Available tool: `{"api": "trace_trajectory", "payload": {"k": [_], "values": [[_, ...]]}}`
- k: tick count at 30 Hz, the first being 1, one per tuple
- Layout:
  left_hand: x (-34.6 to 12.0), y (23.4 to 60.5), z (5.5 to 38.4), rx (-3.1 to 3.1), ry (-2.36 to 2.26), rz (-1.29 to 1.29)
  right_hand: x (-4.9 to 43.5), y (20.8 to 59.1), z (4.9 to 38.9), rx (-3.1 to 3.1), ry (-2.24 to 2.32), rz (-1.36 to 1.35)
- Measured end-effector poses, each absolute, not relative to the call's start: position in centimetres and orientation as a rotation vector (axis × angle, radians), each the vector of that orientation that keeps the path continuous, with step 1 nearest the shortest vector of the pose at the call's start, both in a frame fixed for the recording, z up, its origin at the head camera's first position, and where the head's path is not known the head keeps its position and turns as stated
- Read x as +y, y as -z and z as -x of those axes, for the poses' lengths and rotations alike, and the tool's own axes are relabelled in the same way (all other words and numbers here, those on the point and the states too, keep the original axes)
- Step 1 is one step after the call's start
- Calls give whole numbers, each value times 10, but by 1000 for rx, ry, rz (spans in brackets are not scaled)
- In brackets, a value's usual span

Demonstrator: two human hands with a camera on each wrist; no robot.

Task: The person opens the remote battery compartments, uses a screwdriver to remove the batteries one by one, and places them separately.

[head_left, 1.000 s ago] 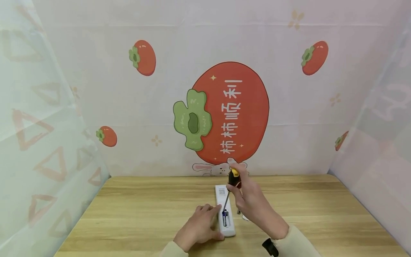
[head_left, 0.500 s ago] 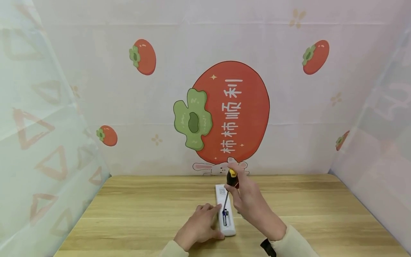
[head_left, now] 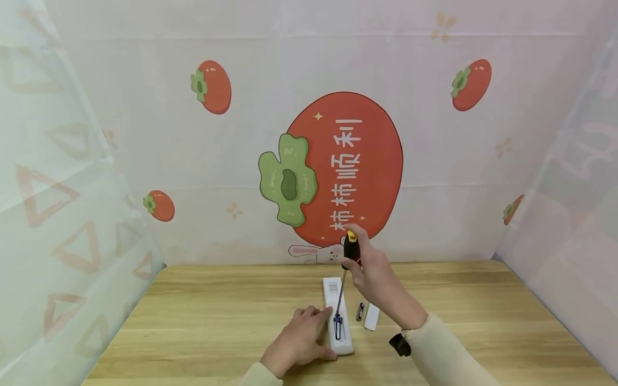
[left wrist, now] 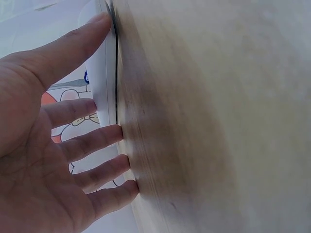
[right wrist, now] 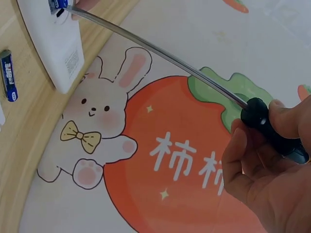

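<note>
A white remote control (head_left: 333, 294) lies on the table, its battery compartment uncovered and a blue-and-silver battery (head_left: 338, 328) in it. My left hand (head_left: 300, 339) touches the remote's left side, thumb near its near end and fingers fairly straight; the left wrist view shows the thumb (left wrist: 73, 48) and index finger along the white edge. My right hand (head_left: 379, 279) grips the black-and-yellow handle of a screwdriver (head_left: 340, 292). Its shaft slants down, and the tip is at the far end of that battery, as the right wrist view also shows.
Right of the remote lie a second battery (head_left: 360, 311) and a small white battery cover (head_left: 372, 317). The wooden table (head_left: 217, 316) ends at a pale backdrop (head_left: 241, 134) printed with persimmons and a rabbit. Pale sheets hang at both sides.
My right hand has risen a little with the screwdriver, making the shaft steeper. The second battery and the cover have come into view beside the remote. My left hand stays in place.
</note>
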State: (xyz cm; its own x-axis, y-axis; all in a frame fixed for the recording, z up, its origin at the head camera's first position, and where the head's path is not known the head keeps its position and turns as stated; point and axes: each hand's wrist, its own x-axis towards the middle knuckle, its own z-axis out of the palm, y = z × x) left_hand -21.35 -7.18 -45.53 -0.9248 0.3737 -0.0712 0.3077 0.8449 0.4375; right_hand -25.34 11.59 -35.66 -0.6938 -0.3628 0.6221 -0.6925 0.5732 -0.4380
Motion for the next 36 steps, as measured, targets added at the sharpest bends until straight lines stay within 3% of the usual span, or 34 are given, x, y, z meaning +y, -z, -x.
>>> {"api": "trace_trajectory", "payload": {"k": [36], "values": [[-71,455,214,2860,-651,-539,131,353,242,-2206,-1038,-802]]}}
